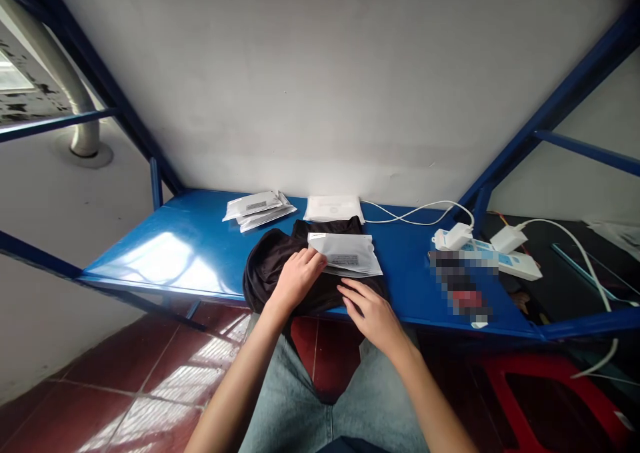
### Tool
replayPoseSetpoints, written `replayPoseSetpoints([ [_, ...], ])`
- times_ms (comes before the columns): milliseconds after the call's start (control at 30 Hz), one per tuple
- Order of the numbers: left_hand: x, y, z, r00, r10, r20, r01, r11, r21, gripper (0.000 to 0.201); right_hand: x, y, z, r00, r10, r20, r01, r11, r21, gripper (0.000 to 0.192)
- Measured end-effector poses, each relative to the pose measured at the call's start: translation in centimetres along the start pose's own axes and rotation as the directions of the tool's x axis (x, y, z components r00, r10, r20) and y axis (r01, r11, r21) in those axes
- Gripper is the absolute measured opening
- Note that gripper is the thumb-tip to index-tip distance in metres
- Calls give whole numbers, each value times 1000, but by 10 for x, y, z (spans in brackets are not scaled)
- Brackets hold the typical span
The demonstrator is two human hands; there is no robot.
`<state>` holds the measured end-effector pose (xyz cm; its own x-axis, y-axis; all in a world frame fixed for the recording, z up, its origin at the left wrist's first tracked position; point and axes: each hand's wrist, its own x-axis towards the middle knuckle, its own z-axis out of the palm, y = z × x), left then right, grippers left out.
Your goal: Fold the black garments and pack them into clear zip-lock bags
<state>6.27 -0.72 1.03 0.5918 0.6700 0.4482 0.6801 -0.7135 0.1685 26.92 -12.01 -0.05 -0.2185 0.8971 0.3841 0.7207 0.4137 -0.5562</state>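
The left hand [296,278] is pinching the plastic pouch's [345,254] left edge at frame centre; its long axis is running rightward. The right hand [373,312] is lying flat, fingers released, on the black garment [270,266] just below.

The one camera sits on my head, looking forward and steeply down over the blue table [200,253], close above it, the wall rising behind; edges bend, probably wide-lens distortion.
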Motion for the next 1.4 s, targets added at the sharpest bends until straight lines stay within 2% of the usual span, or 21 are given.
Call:
replayPoseSetpoints([
  [100,-3,-1,-1,1000,19,4,-19,999,33,15,-2,5,8,999,29,-18,-29,999,-29,37],
  [233,-4,1,-4,997,81,5,-82,994,72,15,0,1,3,999,34,-7,-34,999,-29,36],
  [300,-4,3,-3,997,68,-42,-64,995,77,21,6,-8,-1,1000,19,-20,-20,1000,-20,38],
  [400,-2,6,1,985,13,-175,0,997,75,25,21,-16,-1,997,-41,-63,39,998,-39,47],
  [500,1,9,4,961,-30,-274,49,997,60,26,35,-9,7,995,-7,-97,-6,991,-137,50],
  [567,3,10,3,963,-36,-266,51,998,49,27,41,2,13,994,45,-95,-64,977,-204,51],
  [667,4,12,-3,979,-31,-199,26,999,-30,27,48,14,18,997,56,-46,-67,954,-292,50],
  [700,4,12,-5,980,-75,-187,61,995,-83,27,50,15,18,998,55,-37,-64,947,-316,49],
  [767,5,7,-8,945,-295,-140,256,935,-244,29,56,16,17,998,61,-25,-65,932,-356,49],
  [833,9,-4,-10,850,-525,-35,474,792,-385,30,62,13,14,998,62,-12,-62,925,-376,45],
  [867,13,-11,-9,810,-586,25,538,725,-430,29,65,12,13,998,59,-2,-56,923,-381,40],
  [900,18,-19,-8,792,-606,78,567,682,-462,30,67,11,11,998,55,6,-49,924,-380,35],
  [967,30,-34,-6,800,-584,140,562,647,-514,37,71,8,5,999,40,17,-31,931,-364,29],
  [1067,47,-50,0,806,-568,170,540,585,-605,43,74,7,-10,999,-9,44,22,950,-312,36],
  [1167,56,-59,7,782,-609,132,525,529,-667,39,68,12,-26,976,-171,133,186,976,-110,44],
  [1233,56,-65,13,755,-646,112,525,493,-694,37,58,20,-35,949,-241,204,238,970,39,49],
  [1333,51,-74,21,721,-683,114,530,439,-725,36,43,35,-43,930,-183,318,129,974,184,58],
  [1400,48,-78,23,715,-688,128,529,411,-742,40,40,45,-47,947,-127,294,45,962,271,53],
])
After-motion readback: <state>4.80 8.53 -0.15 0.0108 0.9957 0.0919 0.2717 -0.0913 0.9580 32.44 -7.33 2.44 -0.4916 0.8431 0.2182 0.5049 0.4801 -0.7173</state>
